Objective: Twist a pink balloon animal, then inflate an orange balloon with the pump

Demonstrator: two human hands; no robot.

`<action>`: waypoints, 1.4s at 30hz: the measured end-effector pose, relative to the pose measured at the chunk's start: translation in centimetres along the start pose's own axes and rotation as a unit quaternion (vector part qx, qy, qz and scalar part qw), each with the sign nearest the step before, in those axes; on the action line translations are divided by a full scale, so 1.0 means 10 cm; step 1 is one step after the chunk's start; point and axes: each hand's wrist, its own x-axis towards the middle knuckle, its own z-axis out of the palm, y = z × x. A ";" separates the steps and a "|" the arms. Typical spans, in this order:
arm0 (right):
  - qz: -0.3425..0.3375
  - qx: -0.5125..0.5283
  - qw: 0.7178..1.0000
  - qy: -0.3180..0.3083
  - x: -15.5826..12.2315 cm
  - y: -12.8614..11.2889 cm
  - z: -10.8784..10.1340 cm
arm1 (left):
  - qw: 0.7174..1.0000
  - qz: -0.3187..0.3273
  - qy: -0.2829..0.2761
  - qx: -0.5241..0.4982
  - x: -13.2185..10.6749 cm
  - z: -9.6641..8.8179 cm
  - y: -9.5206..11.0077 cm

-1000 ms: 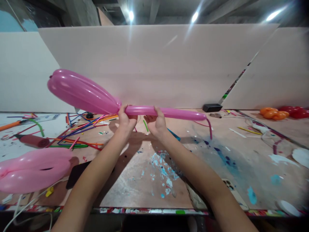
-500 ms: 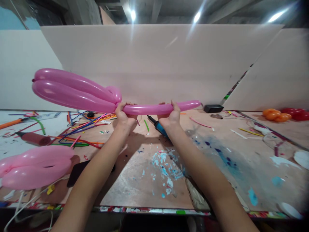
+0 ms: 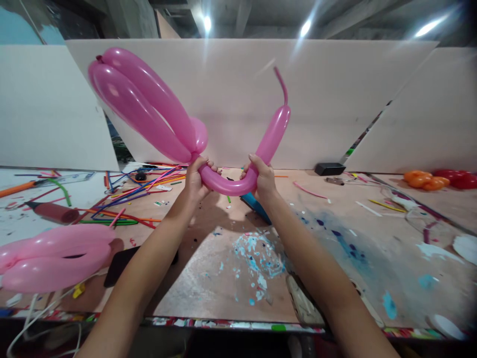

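The left hand (image 3: 196, 180) and right hand (image 3: 264, 175) each have a firm grip on the magenta balloon (image 3: 231, 187), its length curving between them. It is held above the worktop (image 3: 208, 288), seemingly near the far edge.

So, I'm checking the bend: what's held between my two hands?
The head view shows a U-shaped stretch of balloon from left hand to right hand.
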 end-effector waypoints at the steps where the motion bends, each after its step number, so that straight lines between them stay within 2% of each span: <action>1: -0.003 -0.010 1.000 -0.006 -0.01 0.00 0.01 | 1.000 -0.004 0.001 0.000 0.00 0.00 0.00; 10: 0.031 -0.053 0.994 -0.092 -0.07 -0.04 0.02 | 0.998 -0.019 -0.050 -0.016 -0.01 -0.02 0.00; 17: 0.030 -0.079 0.984 -0.157 -0.11 0.00 0.03 | 0.999 -0.024 -0.044 0.008 -0.03 0.00 0.03; 19: 0.011 -0.044 0.992 -0.116 -0.09 -0.01 0.05 | 1.000 -0.013 -0.020 -0.004 -0.01 0.00 0.04; 21: -0.027 0.032 0.999 -0.033 -0.06 -0.05 0.06 | 0.999 0.021 0.019 -0.034 0.04 -0.01 0.06; 23: -0.063 0.103 0.992 0.036 -0.04 -0.08 0.07 | 0.994 0.058 0.068 -0.055 0.09 -0.03 0.06; 25: -0.093 0.139 0.984 0.061 -0.04 -0.09 0.09 | 0.988 0.077 0.113 -0.072 0.14 -0.04 0.06; 27: -0.128 0.137 0.981 0.048 -0.07 -0.09 0.12 | 0.980 0.084 0.155 -0.092 0.17 -0.05 0.05; 29: -0.177 0.108 0.978 0.028 -0.13 -0.08 0.16 | 0.974 0.104 0.176 -0.094 0.19 -0.05 0.04; 31: -0.233 0.069 0.970 0.028 -0.17 -0.07 0.20 | 0.975 0.129 0.167 -0.070 0.19 -0.04 0.03; 34: -0.295 0.016 0.953 0.072 -0.19 -0.05 0.24 | 0.976 0.161 0.134 -0.052 0.16 0.00 -0.02; 37: -0.332 -0.070 0.934 0.113 -0.17 0.01 0.20 | 0.969 0.203 0.134 -0.041 0.12 0.04 -0.12; 42: -0.362 -0.254 0.894 0.076 -0.16 0.11 0.07 | 0.964 0.210 0.163 0.020 0.11 0.03 -0.23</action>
